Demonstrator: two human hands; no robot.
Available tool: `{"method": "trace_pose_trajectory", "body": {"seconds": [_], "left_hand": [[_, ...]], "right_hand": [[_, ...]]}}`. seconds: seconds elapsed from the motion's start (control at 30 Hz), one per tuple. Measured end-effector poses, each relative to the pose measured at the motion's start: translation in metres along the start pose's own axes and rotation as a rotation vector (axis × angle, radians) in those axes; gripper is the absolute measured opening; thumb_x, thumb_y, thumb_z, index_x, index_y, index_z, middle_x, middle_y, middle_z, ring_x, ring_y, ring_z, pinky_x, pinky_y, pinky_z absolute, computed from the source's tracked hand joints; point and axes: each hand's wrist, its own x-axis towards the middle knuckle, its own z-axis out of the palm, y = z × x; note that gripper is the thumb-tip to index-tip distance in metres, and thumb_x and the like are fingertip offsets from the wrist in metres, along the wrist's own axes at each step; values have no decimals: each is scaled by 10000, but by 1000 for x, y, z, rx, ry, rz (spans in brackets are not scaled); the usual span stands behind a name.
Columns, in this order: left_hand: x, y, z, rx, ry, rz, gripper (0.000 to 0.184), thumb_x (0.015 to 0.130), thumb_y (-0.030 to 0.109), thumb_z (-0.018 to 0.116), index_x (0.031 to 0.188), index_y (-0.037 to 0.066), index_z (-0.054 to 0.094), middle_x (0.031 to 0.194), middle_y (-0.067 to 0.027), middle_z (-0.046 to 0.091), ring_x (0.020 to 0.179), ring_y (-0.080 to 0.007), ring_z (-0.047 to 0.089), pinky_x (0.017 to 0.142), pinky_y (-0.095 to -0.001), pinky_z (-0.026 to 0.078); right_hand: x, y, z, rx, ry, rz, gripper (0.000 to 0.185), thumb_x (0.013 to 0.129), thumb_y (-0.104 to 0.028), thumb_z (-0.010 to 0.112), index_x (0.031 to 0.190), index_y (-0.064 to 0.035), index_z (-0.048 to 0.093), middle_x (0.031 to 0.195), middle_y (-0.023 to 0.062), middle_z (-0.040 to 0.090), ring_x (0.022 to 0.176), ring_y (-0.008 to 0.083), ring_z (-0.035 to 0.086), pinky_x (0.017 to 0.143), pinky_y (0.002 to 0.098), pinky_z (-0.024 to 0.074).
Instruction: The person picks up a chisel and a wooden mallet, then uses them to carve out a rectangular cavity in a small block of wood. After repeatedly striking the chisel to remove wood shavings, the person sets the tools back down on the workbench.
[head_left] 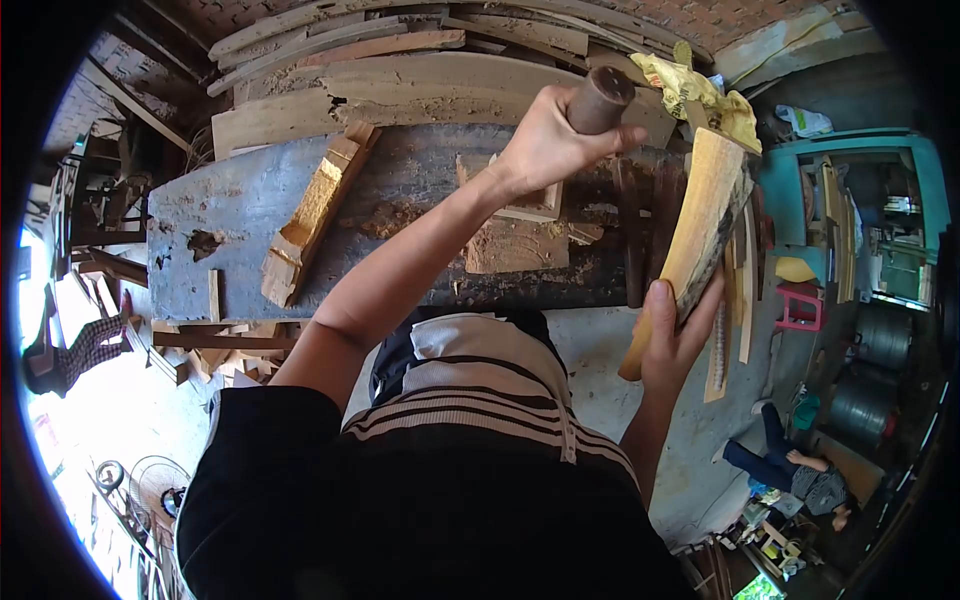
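Observation:
My left hand [553, 143] reaches over the bench, its fingers wrapped round a thick dark brown cylinder [602, 100]. The cylinder's round end faces up toward me. Lower on the right, my right hand [680, 335] grips a long curved piece of pale wood [700, 205] with a dark, mottled side. My right thumb lies along its front, and the piece tilts up and away from me. Behind its upper end is a crumpled yellow wrapping [705, 90]; whether they touch I cannot tell. The two held things are apart.
A block with a gold-coloured hollow [315, 210] lies on the dark, worn bench [235, 205]. Beside it are a flat wooden board [515, 248] and dark strips. Curved planks [430, 95] are stacked behind. A person [800, 470] sits at the lower right, near a pink stool [800, 305].

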Motion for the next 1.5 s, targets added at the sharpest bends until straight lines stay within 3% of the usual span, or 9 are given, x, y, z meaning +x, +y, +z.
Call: {"method": "trace_pose_trajectory", "body": {"seconds": [0.17, 0.33, 0.47, 0.57, 0.6, 0.73, 1.03, 1.33, 1.5], "left_hand": [[-4, -18, 16, -69, 14, -1, 290, 843, 254, 772, 702, 57, 613, 602, 9, 590, 533, -50, 532, 489, -241, 426], [-24, -45, 47, 205, -33, 245, 259, 738, 168, 793, 937, 42, 686, 820, -99, 720, 727, -149, 696, 653, -318, 551], [-40, -44, 68, 311, -64, 289, 248, 664, 231, 781, 835, 97, 660, 686, -142, 652, 699, -354, 670, 632, -429, 530], [-37, -40, 65, 224, 6, 239, 240, 666, 235, 782, 820, 95, 662, 683, -143, 653, 697, -354, 671, 625, -428, 529], [-35, -37, 61, 238, 9, 235, 231, 672, 233, 778, 814, 92, 663, 676, -147, 648, 686, -357, 665, 619, -420, 530], [-26, -42, 45, 184, -194, 311, 273, 699, 234, 790, 882, 54, 697, 703, -133, 689, 635, -265, 694, 613, -377, 528], [-2, 4, -2, -53, 195, -43, 258, 854, 286, 740, 880, 46, 648, 615, 20, 578, 574, -71, 555, 568, -249, 468], [-18, -16, 15, 171, 281, 243, 447, 911, 295, 641, 1160, 2, 414, 996, -191, 574, 932, -298, 563, 862, -403, 449], [-13, -27, 13, 319, 197, 278, 471, 914, 293, 691, 1172, 13, 416, 997, -174, 605, 902, -254, 602, 818, -386, 494]], "right_hand": [[-1, 7, 3, 12, -23, 26, 653, 923, -200, 626, 1439, 38, 304, 1352, 198, 451, 1254, 269, 431, 1075, 384, 325], [-2, -17, 3, 130, 87, -41, 620, 956, -233, 524, 1462, -26, 231, 736, 77, 509, 534, 123, 469, 471, 249, 405], [6, -26, 1, 147, 194, -419, 636, 941, -304, 513, 1407, 22, 229, 703, 134, 480, 493, 140, 435, 438, 250, 383], [5, -18, -9, -362, -68, -272, 665, 922, -216, 584, 1450, 54, 284, 1218, 240, 541, 1105, 309, 564, 973, 381, 427], [3, -18, -14, -242, -78, -119, 653, 916, -198, 595, 1450, 58, 321, 1444, 220, 393, 1371, 324, 336, 1140, 404, 200], [1, -21, -9, 105, 155, -236, 628, 907, -129, 539, 1441, 26, 247, 702, 73, 491, 519, 104, 441, 464, 246, 382], [-5, 1, -5, 55, 123, -57, 592, 964, -212, 509, 1443, 15, 243, 643, 40, 455, 495, 102, 429, 472, 243, 375], [-8, 6, -1, 127, 93, -18, 658, 916, -187, 592, 1445, 18, 259, 927, 93, 508, 570, 97, 481, 496, 237, 407], [-6, 21, -4, 2, 66, -67, 669, 898, -182, 616, 1434, 54, 291, 1226, 169, 471, 1068, 219, 521, 931, 353, 437]]}}
